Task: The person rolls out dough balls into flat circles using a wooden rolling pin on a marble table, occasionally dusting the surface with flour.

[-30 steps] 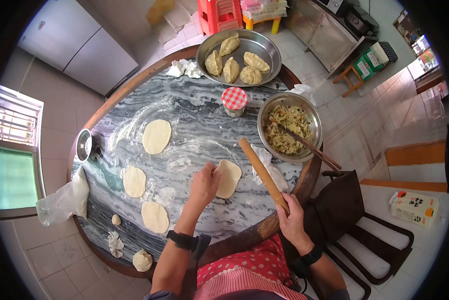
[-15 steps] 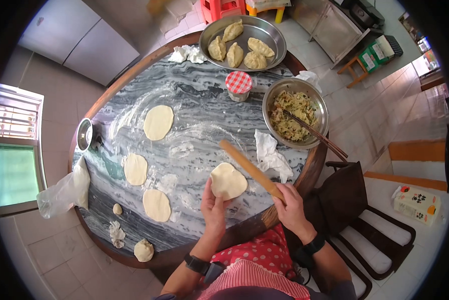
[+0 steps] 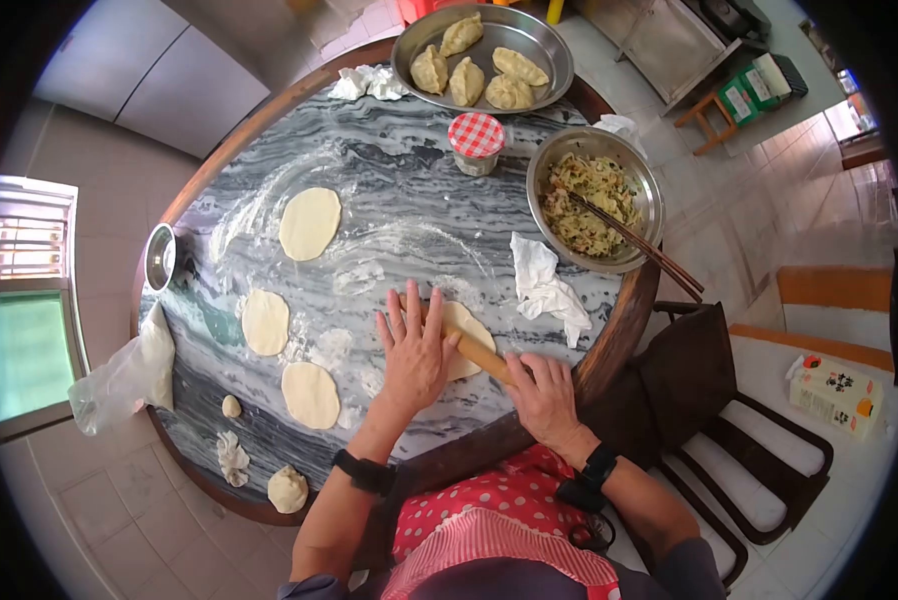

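A wooden rolling pin (image 3: 477, 352) lies across a flat dough round (image 3: 468, 325) near the front edge of the marble table. My left hand (image 3: 415, 350) is spread, palm down, over the pin's far end, with its fingers apart. Around the near end of the pin, the fingers of my right hand (image 3: 544, 396) are curled. My left hand and the pin hide part of the dough. Three more rounds lie to the left: one farther back (image 3: 309, 224), one in the middle (image 3: 265, 322) and one nearer (image 3: 311, 395).
A tray (image 3: 559, 78) of dumplings stands at the back, beside a jar with a checked lid (image 3: 476, 140). A filling bowl (image 3: 652, 215) with chopsticks and crumpled tissue (image 3: 542, 285) are at the right. Dough lumps (image 3: 287, 489) and a plastic bag (image 3: 129, 375) are at the left.
My left hand has let go of the dough round's edge and moved onto the rolling pin. The pin has come down onto the dough. The view has shifted slightly.
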Motion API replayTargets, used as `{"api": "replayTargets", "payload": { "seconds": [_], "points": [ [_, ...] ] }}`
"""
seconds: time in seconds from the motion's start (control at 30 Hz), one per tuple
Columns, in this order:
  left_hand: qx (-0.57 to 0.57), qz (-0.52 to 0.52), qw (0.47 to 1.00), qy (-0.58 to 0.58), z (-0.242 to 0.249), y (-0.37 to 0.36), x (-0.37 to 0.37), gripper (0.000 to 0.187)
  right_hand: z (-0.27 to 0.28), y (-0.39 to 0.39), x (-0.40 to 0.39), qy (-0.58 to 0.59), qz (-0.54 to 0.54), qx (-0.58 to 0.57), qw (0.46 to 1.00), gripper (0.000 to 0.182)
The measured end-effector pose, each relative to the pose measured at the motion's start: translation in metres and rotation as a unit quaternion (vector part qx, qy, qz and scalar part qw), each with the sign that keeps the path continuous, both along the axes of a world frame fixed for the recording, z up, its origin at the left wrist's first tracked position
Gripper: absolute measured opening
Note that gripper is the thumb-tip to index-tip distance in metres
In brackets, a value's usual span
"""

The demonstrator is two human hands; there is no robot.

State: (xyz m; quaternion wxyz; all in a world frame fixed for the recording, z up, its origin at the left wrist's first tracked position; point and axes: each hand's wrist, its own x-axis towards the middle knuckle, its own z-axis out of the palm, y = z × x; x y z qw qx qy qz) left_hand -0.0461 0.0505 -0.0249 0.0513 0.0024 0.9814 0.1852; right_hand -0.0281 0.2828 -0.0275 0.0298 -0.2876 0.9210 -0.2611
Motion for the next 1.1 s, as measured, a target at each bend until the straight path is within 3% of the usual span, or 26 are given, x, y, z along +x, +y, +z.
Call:
{"api": "replayTargets", "payload": {
  "seconds": [0.17,0.57,0.67,0.73,0.77,0.83,0.9,1.03,1.1],
  "points": [
    [0.009,-0.042,0.998,-0.043,-0.004,0.003,-0.027,0.065,-0.007,0.001,-0.01,0.089,-0.021,0.033,0.995,0.062],
    [-0.004,-0.037,0.999,0.024,-0.018,0.021,-0.081,0.065,-0.014,0.006,-0.044,0.064,-0.098,0.034,0.993,0.051],
    [0.049,-0.019,0.997,0.061,-0.01,0.009,-0.081,0.064,-0.004,0.011,-0.051,0.058,-0.111,0.013,0.992,0.052],
    [0.238,0.121,0.95,0.162,0.013,-0.008,-0.066,0.053,0.008,0.015,-0.049,0.054,-0.093,-0.012,0.994,0.055],
    [0.236,0.12,0.95,0.165,0.015,-0.017,-0.057,0.053,0.008,0.015,-0.045,0.057,-0.093,-0.015,0.994,0.055],
    [0.252,0.226,0.939,0.058,0.011,-0.029,-0.04,0.041,0.003,0.016,-0.04,0.032,-0.005,0.003,0.999,0.054],
    [0.219,0.186,0.956,0.059,0.005,-0.021,-0.031,0.038,-0.007,0.017,-0.044,0.027,-0.005,0.014,1.0,0.049],
    [0.162,0.115,0.979,0.038,-0.002,0.002,-0.036,0.035,0.008,0.019,-0.05,-0.056,-0.108,-0.106,0.987,0.038],
    [0.165,0.13,0.978,0.001,-0.002,0.002,-0.043,0.03,0.019,0.025,-0.047,-0.086,-0.154,-0.183,0.967,0.034]
  ]
}}
